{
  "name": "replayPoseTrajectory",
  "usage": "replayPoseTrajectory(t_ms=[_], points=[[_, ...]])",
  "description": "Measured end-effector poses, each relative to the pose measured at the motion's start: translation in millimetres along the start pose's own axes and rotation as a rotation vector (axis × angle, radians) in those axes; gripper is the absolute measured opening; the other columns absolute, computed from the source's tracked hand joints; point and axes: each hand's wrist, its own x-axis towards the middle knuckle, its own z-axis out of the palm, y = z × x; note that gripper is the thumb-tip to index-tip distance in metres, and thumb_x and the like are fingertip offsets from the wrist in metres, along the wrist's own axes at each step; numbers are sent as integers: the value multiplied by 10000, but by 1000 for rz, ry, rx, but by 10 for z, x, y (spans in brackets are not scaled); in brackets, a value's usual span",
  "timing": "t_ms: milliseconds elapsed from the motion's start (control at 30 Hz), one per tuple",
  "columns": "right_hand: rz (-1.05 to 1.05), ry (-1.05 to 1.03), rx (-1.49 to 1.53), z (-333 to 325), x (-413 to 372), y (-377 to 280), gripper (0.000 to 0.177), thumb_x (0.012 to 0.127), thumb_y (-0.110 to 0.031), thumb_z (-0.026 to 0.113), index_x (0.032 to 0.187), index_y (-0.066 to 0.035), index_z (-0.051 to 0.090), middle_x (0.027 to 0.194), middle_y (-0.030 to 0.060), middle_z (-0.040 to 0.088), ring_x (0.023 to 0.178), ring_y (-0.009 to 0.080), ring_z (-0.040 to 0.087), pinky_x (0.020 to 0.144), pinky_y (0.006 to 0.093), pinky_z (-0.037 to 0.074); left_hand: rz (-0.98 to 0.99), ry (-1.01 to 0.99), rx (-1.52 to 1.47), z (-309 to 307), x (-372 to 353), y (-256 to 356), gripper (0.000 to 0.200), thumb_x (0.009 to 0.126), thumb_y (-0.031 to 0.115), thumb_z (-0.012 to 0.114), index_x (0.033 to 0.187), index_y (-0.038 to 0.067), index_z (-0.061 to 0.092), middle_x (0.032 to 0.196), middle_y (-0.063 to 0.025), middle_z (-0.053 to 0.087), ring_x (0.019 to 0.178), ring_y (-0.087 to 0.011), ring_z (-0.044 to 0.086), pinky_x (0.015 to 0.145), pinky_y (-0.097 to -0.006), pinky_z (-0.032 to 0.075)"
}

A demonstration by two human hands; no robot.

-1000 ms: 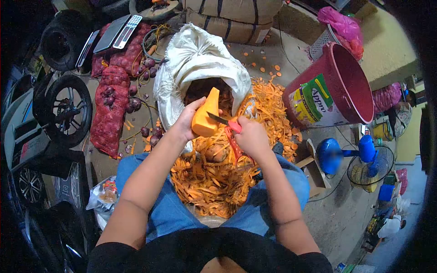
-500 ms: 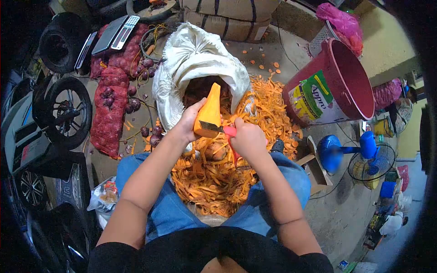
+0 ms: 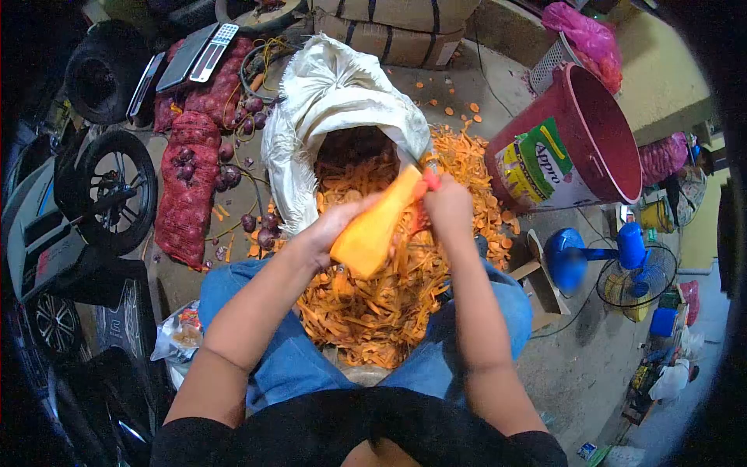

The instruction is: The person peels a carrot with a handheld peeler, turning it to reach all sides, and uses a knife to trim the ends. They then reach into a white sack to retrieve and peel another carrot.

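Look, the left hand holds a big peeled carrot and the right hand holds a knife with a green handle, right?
Not quite: the head view shows the knife with a red handle, not a green one. The left hand does hold a big peeled carrot, and the right hand holds the knife.

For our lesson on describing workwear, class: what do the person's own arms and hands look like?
The left hand and right hand are both without gloves. No watch or bracelet shows on either wrist; the fingers are too blurred to rule out rings. The forearms are uncovered, and short black sleeves with no visible markings cover the upper arms.
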Motion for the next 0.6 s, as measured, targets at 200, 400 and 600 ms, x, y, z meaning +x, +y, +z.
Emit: replayPoseTrajectory(t_ms=[200, 400, 600], points=[[206, -5, 129, -63, 122, 157, 185, 648, -152, 484, 715, 19, 511, 695, 228, 535, 690, 347, 527, 639, 419, 408, 44, 36, 107, -30, -118, -43, 359, 768, 234, 435, 1039, 6, 378, 829, -148, 529, 717, -244, 558, 626, -346, 473], [59, -36, 218, -177, 58, -16, 175, 643, -136, 495, 730, 16, 497, 688, 234, 524, 688, 366, 511, 623, 428, 399, 154, 218, 465, -125, -43, 112, 362, 682, 127, 477, 1012, 0, 399, 824, -95, 528, 721, -163, 546, 649, -278, 455], [4, -126, 197, -232, -48, -60, 173, 647, -134, 495, 744, 9, 489, 680, 232, 521, 690, 368, 508, 628, 436, 397, 209, 334, 563, -121, 88, 111, 320, 719, 225, 509, 951, 11, 455, 812, -76, 531, 699, -151, 544, 632, -273, 457]])
